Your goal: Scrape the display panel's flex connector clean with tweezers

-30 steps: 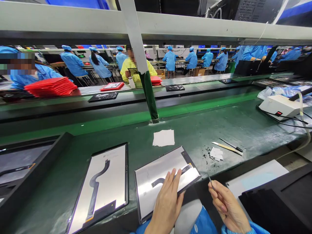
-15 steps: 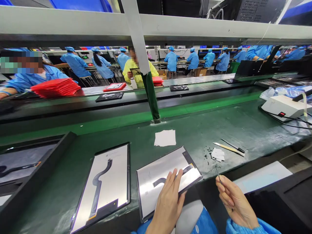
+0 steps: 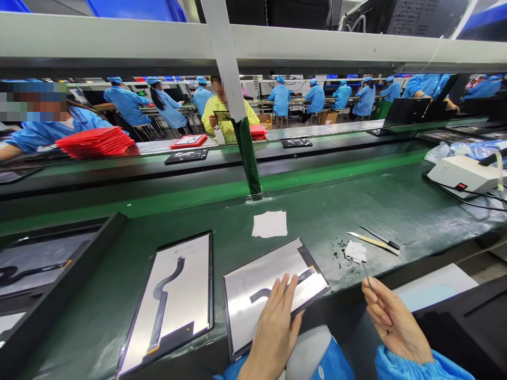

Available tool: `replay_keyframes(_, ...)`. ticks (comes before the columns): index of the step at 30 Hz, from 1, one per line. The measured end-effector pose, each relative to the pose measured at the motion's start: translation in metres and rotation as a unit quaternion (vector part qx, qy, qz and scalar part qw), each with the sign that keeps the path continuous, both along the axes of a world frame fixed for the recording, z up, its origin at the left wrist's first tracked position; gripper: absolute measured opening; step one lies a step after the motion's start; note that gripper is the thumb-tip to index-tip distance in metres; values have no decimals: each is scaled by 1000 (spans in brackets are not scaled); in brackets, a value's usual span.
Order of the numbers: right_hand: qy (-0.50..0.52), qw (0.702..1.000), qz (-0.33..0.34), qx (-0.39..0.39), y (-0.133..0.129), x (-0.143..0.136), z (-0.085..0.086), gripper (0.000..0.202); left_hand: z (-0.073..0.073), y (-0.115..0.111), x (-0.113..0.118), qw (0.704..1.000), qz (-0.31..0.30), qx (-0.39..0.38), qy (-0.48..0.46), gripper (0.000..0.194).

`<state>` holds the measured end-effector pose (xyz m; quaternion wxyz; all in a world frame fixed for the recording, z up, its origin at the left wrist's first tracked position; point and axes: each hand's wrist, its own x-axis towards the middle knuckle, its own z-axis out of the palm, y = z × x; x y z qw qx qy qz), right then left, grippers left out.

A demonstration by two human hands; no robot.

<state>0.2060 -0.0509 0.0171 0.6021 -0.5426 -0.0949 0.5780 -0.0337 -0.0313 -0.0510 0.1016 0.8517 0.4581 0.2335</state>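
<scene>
A tablet screen panel (image 3: 253, 319) with a silvery back and a dark flex cable lies at an angle at the table's front edge. My left hand (image 3: 273, 322) rests on it, fingers stretched flat over the cable, thumb by the near edge. To the right, my right hand (image 3: 392, 316) pinches thin metal tweezers (image 3: 366, 274), their tip near a small stack of white pieces (image 3: 355, 252). Black crumbs (image 3: 339, 249) are scattered around that stack. A second screen panel (image 3: 186, 290), cable side up, lies left of the first.
At far left, a black tray (image 3: 101, 245) holds another panel. White paper sheets (image 3: 269, 224) lie behind my panel. A pale-handled blade (image 3: 374, 243) and a black pen-like tool (image 3: 380, 237) lie at right, before a white device (image 3: 461, 174). A green post (image 3: 247, 158) rises behind; co-workers sit beyond.
My right hand has moved slightly right with the tweezers, their tip now nearer the white pieces. My left hand stays on the panel. The camera view has shifted a little.
</scene>
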Motion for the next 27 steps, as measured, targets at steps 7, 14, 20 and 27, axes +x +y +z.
replay_keyframes(7,7,1000,-11,7,0,11,3,46,4,-1,0,1000,0,-8,12,67)
replay_keyframes(14,9,999,-26,21,0,20,6,41,1,0,0,1000,-1,-4,8,68)
replay_keyframes(20,13,998,-50,29,3,25,15,41,0,0,-1,1000,-2,-5,7,68)
replay_keyframes(27,21,996,-79,38,7,34,23,43,-1,0,-1,1000,-5,11,4,67)
